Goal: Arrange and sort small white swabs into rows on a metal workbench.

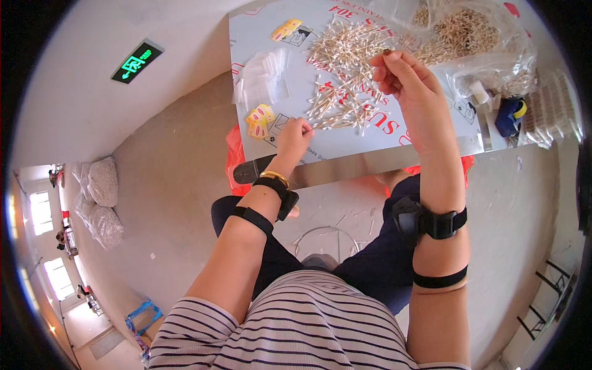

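Note:
A loose pile of cotton swabs (348, 46) lies on the metal-topped table (296, 148), with a smaller scatter of swabs nearer me. My left hand (295, 137) rests low at the near-left edge of that scatter, its fingers curled together; what they hold, if anything, is hidden. Raised over the right side of the pile, my right hand (404, 77) is pinched closed. A small dark brown tip shows at its thumb and forefinger, too small to name. Left of the swabs are clear plastic bags (264, 77) in a stack, and yellow printed cards (259, 121) sit below them.
A large clear bag of swabs (468, 34) fills the table's far right. Beside it are a dark blue tape dispenser (509, 117) and wrapped bundles (549, 117). Another yellow card stack (287, 29) is at the far left. White sacks (102, 197) lean by the wall.

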Motion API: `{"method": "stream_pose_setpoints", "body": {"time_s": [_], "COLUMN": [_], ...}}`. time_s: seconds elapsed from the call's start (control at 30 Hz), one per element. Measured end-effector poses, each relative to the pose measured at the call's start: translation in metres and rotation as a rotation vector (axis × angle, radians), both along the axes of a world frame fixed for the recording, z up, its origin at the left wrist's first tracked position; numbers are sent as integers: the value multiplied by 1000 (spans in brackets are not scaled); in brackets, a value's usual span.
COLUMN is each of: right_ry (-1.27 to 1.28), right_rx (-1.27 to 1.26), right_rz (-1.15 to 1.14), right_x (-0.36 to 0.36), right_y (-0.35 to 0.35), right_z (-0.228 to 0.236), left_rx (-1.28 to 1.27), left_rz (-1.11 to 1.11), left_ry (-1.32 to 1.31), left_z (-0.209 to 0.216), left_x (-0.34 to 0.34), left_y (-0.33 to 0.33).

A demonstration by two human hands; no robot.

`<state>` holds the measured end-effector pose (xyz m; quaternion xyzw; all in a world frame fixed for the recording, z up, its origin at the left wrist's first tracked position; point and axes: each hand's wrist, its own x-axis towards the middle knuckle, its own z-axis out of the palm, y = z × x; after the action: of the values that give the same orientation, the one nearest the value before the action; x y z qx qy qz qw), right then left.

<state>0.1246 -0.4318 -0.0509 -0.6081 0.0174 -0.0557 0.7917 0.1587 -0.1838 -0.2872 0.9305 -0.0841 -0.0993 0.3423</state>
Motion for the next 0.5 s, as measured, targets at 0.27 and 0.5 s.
{"method": "stream_pose_setpoints", "body": {"time_s": [0.27, 0.5], "right_ry": [50, 44], "right_rx": [-6, -24], "right_rz": [-11, 16], "right_x": [0, 2], "right_y": [11, 13], "right_z": [1, -2], "left_rx": [73, 92], "left_rz": [-41, -367], "left_ry": [-312, -477], "left_z": [12, 9], "left_x": [6, -21], "left_y": [-23, -39]}}
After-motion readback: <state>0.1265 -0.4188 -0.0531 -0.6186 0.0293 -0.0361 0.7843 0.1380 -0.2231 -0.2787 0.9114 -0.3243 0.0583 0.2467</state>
